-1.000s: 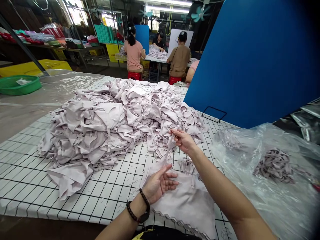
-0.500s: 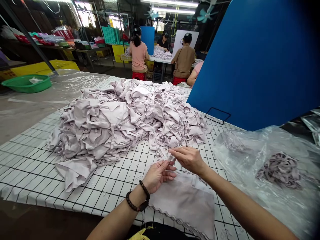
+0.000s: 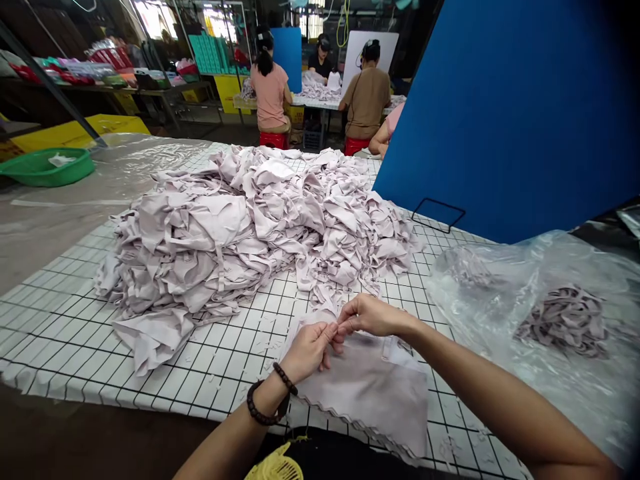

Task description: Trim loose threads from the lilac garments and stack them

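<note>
A pale lilac-grey garment [image 3: 370, 393] with a wavy lower edge lies flat on the table in front of me. Over its upper part my left hand [image 3: 313, 347] is closed in a pinch at its strap. My right hand [image 3: 367, 317] meets it there, thumb and forefinger pinched on the same spot. The fingertips touch and hide most of what is between them. Just beyond the hands rises a large heap of similar pale garments [image 3: 210, 233].
The table has a white cover with black grid lines [image 3: 225, 367], scattered with small scraps. At right, clear plastic [image 3: 480, 320] bears a bundle of fabric strips [image 3: 565, 320]. A blue panel [image 3: 500, 120] stands behind it. A green basin [image 3: 50, 170] sits far left; several people sit beyond.
My right hand's fingers have bent from stretched out into a pinch against the left fingertips. A small shiny piece seen between the hands is now hidden. The view has tilted down slightly.
</note>
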Demonstrator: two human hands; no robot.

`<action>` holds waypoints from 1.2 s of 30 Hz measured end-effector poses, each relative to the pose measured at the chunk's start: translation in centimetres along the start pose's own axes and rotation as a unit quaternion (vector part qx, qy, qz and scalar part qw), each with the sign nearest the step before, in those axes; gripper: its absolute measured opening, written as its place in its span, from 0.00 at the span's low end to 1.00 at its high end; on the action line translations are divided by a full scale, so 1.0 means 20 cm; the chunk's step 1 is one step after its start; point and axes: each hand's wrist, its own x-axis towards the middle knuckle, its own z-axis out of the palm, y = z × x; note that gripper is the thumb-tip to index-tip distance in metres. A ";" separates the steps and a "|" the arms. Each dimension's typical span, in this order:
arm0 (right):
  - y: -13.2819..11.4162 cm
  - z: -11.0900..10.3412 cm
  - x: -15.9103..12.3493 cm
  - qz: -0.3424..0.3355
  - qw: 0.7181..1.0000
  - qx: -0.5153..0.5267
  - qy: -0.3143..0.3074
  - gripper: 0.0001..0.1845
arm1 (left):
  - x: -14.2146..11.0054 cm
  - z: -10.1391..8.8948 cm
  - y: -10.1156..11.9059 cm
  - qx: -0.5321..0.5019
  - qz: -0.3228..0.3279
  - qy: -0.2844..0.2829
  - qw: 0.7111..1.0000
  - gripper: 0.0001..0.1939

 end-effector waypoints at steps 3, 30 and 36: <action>0.04 0.04 -0.01 0.002 0.999 -0.002 0.048 0.12 | -0.05 -0.03 0.00 0.207 0.105 0.104 0.967 0.17; 0.01 0.30 -0.02 -0.080 0.967 -0.205 0.129 0.09 | -0.05 -0.03 -0.12 0.401 0.125 0.167 0.892 0.11; 0.02 0.31 -0.02 -0.110 0.949 -0.265 0.131 0.10 | -0.05 -0.03 -0.12 0.402 0.126 0.175 0.890 0.10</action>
